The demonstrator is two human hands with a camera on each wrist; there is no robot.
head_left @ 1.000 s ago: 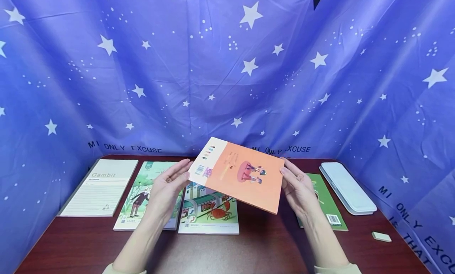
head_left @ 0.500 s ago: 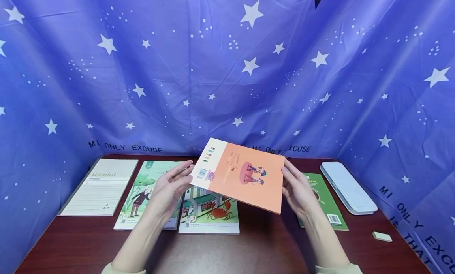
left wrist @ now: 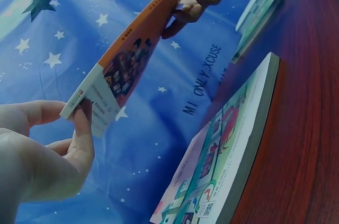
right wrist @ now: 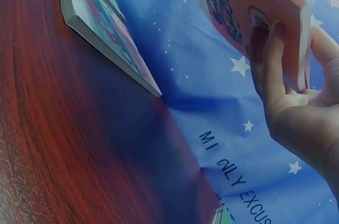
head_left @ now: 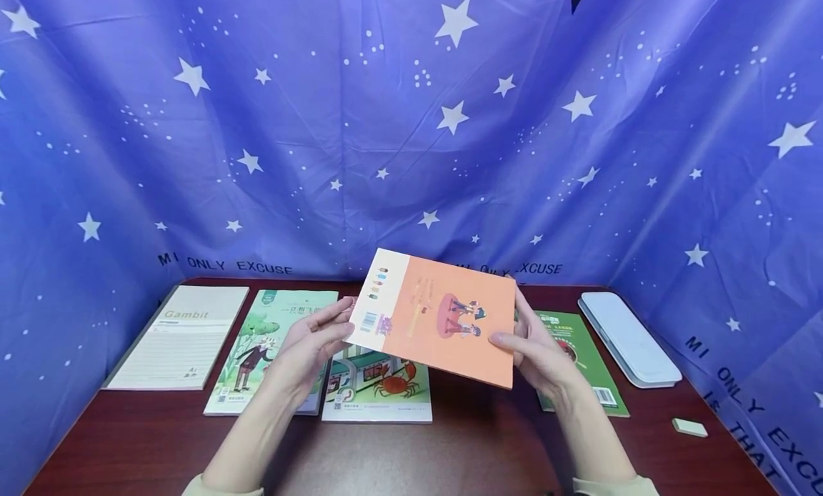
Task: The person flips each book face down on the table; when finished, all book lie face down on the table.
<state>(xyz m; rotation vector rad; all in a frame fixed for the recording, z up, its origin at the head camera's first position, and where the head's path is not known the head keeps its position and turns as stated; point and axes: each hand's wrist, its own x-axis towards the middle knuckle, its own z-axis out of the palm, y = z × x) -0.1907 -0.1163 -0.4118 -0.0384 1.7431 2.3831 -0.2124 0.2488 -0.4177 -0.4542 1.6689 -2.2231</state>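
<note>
Right hand has slid its thumb inward, gripping the orange book; left hand pinches the book's white end. Held above the table, the book partly hides the crab-covered book from the head view.

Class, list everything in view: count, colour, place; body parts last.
Held book: 1, orange and white, midair
Notebook: 1, cream, far left
Tree book: 1, pale green, beside notebook
Crab book: 1, multicoloured, near centre
Green book: 1, green, centre right
Case: 1, pale blue, far right
Small block: 1, whitish, front right
Table: 1, reddish brown, below
Star cloth: seemingly 1, blue, behind
Sleeves: 2, pale, on forearms
Left hand: 1, pinching held book's white end
Right hand: 1, gripping its orange end
</note>
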